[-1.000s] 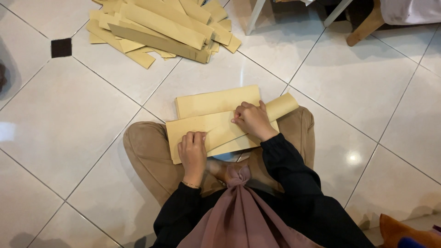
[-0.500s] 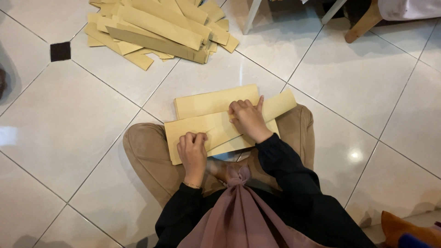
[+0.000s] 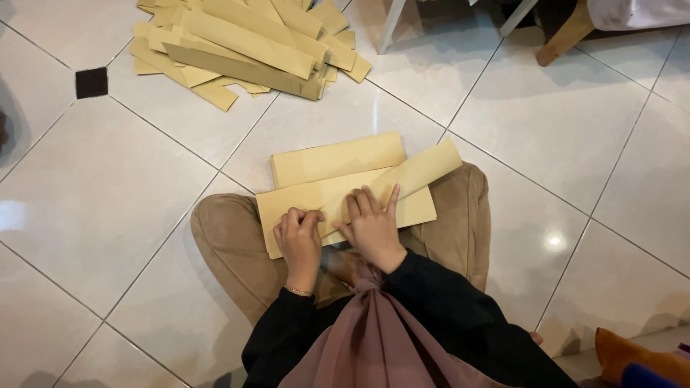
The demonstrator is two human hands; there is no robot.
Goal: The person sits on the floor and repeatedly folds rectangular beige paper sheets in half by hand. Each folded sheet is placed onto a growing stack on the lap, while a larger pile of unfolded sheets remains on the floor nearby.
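Observation:
I sit cross-legged on a white tiled floor with a tan paper sheet (image 3: 302, 197) across my knees. A narrow folded strip (image 3: 417, 171) of the same paper lies slanted over it. My left hand (image 3: 298, 237) presses the near left part of the sheet with curled fingers. My right hand (image 3: 370, 226) lies flat, fingers spread, on the lower end of the strip. Another tan sheet (image 3: 338, 156) lies on the floor just beyond my knees.
A heap of folded tan paper strips (image 3: 248, 43) lies on the floor at the upper left. A small black inset tile (image 3: 91, 82) is left of it. White furniture legs (image 3: 392, 25) and a wooden leg (image 3: 564, 36) stand at the top. An orange object (image 3: 632, 356) sits at the lower right.
My right hand has slid left and toward me along the strip, ending close beside my left hand. The left hand has stayed in place.

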